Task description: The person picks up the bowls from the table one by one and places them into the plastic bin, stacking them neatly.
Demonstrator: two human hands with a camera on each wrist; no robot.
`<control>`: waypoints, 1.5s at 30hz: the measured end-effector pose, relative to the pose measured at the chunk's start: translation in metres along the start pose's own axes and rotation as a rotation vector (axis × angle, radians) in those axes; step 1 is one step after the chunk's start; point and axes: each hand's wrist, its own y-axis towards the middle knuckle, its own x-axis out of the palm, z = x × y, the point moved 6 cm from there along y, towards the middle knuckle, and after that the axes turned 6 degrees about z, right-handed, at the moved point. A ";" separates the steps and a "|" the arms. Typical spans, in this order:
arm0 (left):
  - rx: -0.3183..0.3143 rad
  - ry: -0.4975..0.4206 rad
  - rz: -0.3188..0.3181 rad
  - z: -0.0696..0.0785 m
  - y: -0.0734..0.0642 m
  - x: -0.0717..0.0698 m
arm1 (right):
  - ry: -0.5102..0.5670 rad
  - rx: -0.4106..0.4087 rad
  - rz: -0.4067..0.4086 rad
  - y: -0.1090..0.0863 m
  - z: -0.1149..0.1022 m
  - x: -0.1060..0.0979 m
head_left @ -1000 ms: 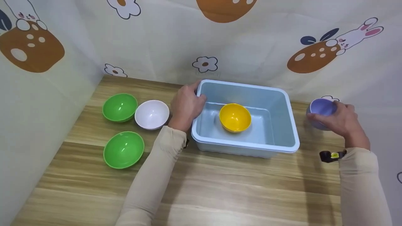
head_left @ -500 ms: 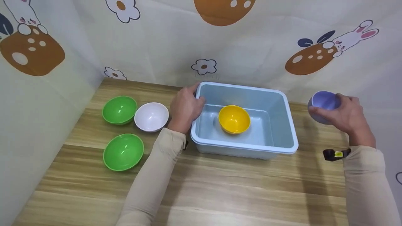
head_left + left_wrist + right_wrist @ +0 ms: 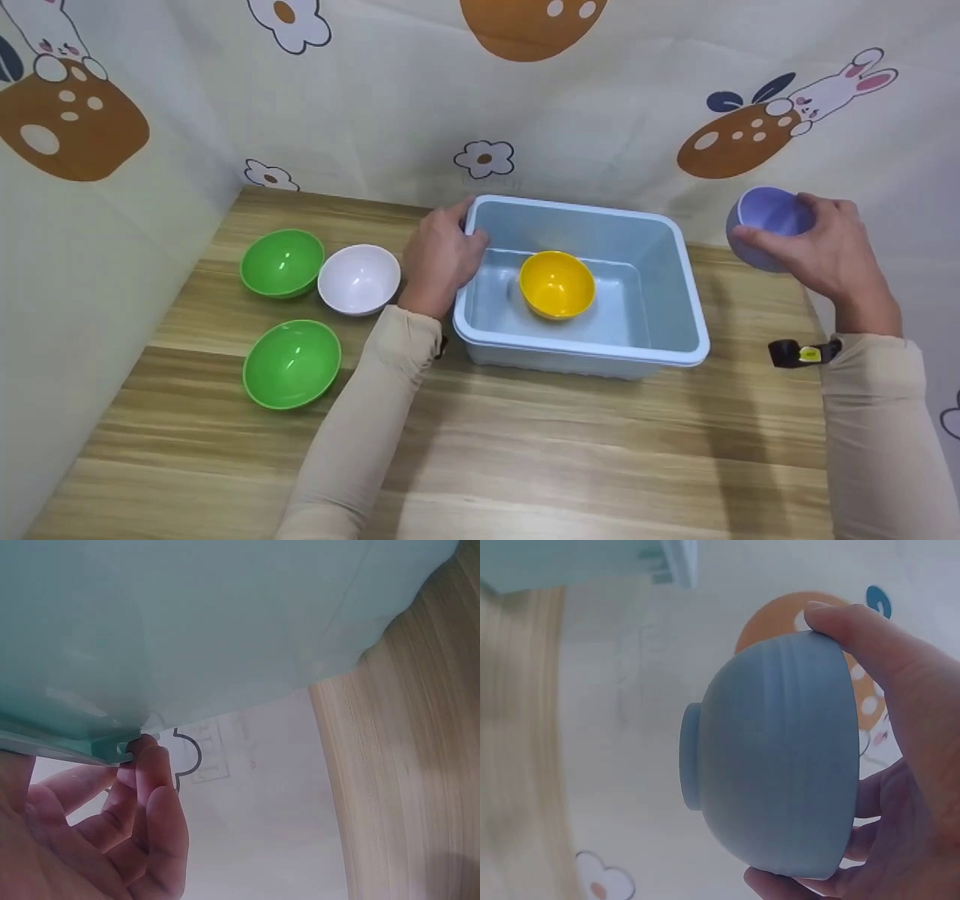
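A light blue plastic basin [image 3: 585, 349] stands on the wooden table, with a yellow bowl [image 3: 556, 285] inside it. My left hand [image 3: 442, 255] grips the basin's left rim, its fingers [image 3: 161, 817] curled under the edge in the left wrist view. To the right of the basin, my right hand [image 3: 832, 244] holds a purple bowl [image 3: 765, 225] in the air, thumb on one side of the rim and fingers on the other. This bowl looks grey-blue in the right wrist view, where its foot ring shows.
Left of the basin are a white bowl [image 3: 359, 280] and two green bowls, one behind [image 3: 283, 262] and one nearer the front [image 3: 292, 365]. A patterned cloth [image 3: 375, 97] hangs behind the wooden table [image 3: 562, 450] and along its sides.
My right hand has raised the purple bowl from near the table's right edge, upward and toward the back. My left hand stays on the basin rim.
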 end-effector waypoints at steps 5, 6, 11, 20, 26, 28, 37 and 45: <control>-0.005 -0.002 -0.006 0.002 0.000 0.001 | 0.045 -0.017 0.014 -0.001 -0.015 -0.003; -0.006 0.000 -0.007 0.002 0.000 0.001 | 0.052 -0.023 0.015 -0.001 -0.018 -0.003; -0.006 0.010 -0.008 0.003 0.001 0.002 | 0.077 -0.042 0.019 -0.002 -0.031 -0.001; 0.011 -0.008 -0.009 0.005 0.001 0.002 | 0.107 -0.108 0.036 -0.007 -0.054 0.002; 0.006 -0.023 -0.014 0.002 0.001 0.001 | 0.100 -0.159 0.025 -0.009 -0.076 0.002; -0.004 -0.020 -0.012 0.001 0.002 0.001 | 0.101 -0.172 0.018 -0.010 -0.082 0.003; 0.022 -0.020 0.001 0.000 0.001 0.002 | 0.153 -0.253 -0.005 -0.012 -0.105 0.017; 0.035 -0.021 0.011 0.001 0.002 0.000 | 0.093 -0.236 -0.061 -0.016 -0.118 0.032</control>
